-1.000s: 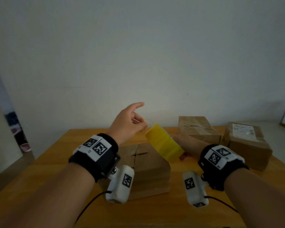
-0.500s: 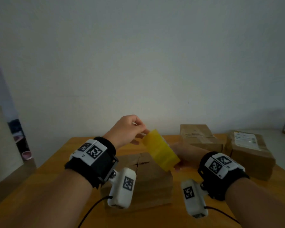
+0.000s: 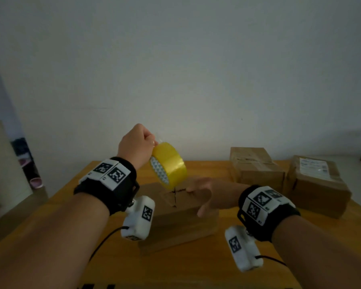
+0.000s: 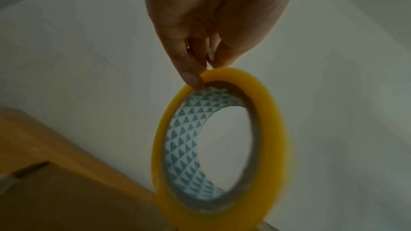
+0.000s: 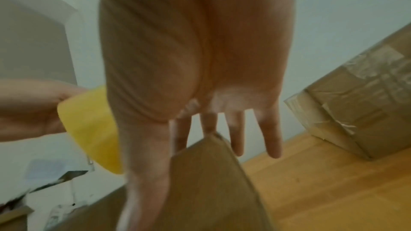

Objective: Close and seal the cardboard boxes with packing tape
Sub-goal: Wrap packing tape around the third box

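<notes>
No brand or writing can be read anywhere: the white label [image 3: 313, 168] on the far-right box [image 3: 318, 190] carries print too small to make out, and the roll's core shows only a pattern of green triangles on white. The left hand [image 3: 136, 145] is raised above the table [image 3: 196, 265], wrist bent, its thumb and fingertips pinching the top edge of the yellow packing tape roll [image 3: 168, 165], which hangs tilted from that grip; in the left wrist view the roll [image 4: 222, 147] dangles below the pinching fingers [image 4: 191, 75] with its hole facing the camera. The roll's lower edge sits just over the cross-shaped seam on the near cardboard box [image 3: 178, 217], which stands in the middle of the table with its flaps folded down. The right hand [image 3: 211, 195] lies flat on the right part of that box's top, fingers straight and spread, grasping nothing; the right wrist view shows them [image 5: 272, 138] reaching past the box's edge. A second taped box [image 3: 256, 167] stands at the far right, just beside the labelled one.
</notes>
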### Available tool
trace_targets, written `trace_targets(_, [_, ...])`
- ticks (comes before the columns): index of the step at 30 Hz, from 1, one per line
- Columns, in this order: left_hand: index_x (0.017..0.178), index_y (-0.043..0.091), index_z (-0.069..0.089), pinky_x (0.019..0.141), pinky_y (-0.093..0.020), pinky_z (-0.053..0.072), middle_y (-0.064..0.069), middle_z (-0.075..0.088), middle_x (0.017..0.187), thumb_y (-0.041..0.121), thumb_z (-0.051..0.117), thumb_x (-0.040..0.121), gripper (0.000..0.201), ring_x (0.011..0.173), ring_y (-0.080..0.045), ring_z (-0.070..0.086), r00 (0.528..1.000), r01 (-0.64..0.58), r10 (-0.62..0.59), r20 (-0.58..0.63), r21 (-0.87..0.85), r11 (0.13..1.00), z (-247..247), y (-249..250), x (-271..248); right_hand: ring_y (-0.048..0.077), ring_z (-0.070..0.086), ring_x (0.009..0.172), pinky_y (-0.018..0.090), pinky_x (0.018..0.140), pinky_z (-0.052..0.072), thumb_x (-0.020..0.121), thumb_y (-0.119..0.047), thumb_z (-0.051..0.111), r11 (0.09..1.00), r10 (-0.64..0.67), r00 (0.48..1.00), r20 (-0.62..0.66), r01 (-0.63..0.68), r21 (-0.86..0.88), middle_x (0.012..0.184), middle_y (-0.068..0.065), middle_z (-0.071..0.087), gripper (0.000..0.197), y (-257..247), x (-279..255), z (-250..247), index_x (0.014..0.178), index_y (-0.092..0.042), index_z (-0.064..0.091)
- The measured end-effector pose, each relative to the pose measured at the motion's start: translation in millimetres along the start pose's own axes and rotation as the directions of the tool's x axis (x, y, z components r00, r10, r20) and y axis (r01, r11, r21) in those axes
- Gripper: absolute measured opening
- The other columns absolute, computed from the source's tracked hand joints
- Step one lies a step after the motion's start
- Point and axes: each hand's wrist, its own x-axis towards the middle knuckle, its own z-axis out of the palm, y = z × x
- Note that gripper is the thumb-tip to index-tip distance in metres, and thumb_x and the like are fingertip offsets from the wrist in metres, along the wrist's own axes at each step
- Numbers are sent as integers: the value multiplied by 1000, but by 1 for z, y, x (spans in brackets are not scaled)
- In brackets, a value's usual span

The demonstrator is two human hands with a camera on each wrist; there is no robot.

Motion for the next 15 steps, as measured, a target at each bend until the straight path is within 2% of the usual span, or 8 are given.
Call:
trace_targets(3, [83, 17, 52, 81, -44, 55, 8, 63, 78, 19, 49, 93, 11, 92, -24, 64, 999, 28, -27, 42, -15, 999, 3, 0, 1, 31, 34, 137, 45, 107, 39, 89, -3, 62, 998, 41, 996, -78, -44, -38, 156, 1, 24, 69, 7, 6, -1, 144, -37, 38])
trace_targets(5, [82, 16, 54, 81, -44, 56, -2, 67, 86, 19, 50, 93, 12, 92, -26, 65, 995, 54, -54, 80, 0, 999, 6, 0, 2, 31, 41, 132, 42, 102, 44, 89, 8, 46, 994, 82, 986, -147, -92, -62, 155, 4, 29, 71, 13, 7, -2, 143, -38, 40])
trace_targets(7, [77, 13, 58, 79, -44, 57, -8, 69, 90, 17, 50, 92, 18, 87, -28, 67, 987, 88, -90, 131, 20, 996, 8, 1, 1, 30, 37, 136, 40, 103, 43, 89, 7, 42, 987, 96, 979, -179, -118, -113, 157, 4, 25, 73, 20, 9, -4, 145, -39, 36])
trace_targets(8, [73, 11, 59, 77, -43, 58, -9, 69, 85, 15, 50, 93, 22, 83, -27, 68, 982, 111, -109, 152, -4, 994, 9, 3, 0, 29, 39, 135, 39, 101, 45, 88, 4, 46, 986, 94, 980, -174, -116, -123, 157, 3, 26, 73, 19, 9, -4, 147, -38, 35])
trace_targets(10, [67, 7, 58, 75, -44, 59, -10, 66, 77, 9, 48, 94, 29, 77, -27, 68, 966, 186, -164, 198, -100, 977, 13, 4, -2, 26, 49, 125, 42, 96, 49, 83, -9, 66, 997, 59, 982, -179, -66, -34, 149, 1, 40, 75, 13, 8, -7, 147, -33, 34])
trace_targets(11, [68, 4, 58, 75, -44, 59, -12, 65, 77, 7, 48, 95, 29, 74, -27, 67, 957, 232, -196, 215, -162, 959, 14, 5, -1, 23, 50, 124, 43, 98, 47, 79, -17, 76, 999, 7, 978, -210, 2, 43, 144, -3, 45, 80, 7, 5, -10, 146, -30, 35])
trace_targets(13, [81, -5, 60, 71, -38, 59, -15, 63, 85, 4, 48, 95, 20, 67, -23, 62, 938, 311, -251, 239, -264, 913, 17, 8, -1, 17, 50, 122, 39, 102, 44, 72, -26, 84, 980, -97, 944, -317, 147, 136, 134, -8, 50, 85, -6, -1, -17, 144, -26, 37])
trace_targets(15, [96, -6, 60, 60, -30, 59, -18, 62, 93, 2, 51, 93, 13, 65, -19, 59, 923, 374, -307, 230, -359, 855, 18, 10, 1, 16, 54, 117, 39, 99, 47, 74, -24, 83, 953, -125, 893, -432, 229, 198, 127, -4, 55, 73, -13, -4, -25, 137, -20, 45])
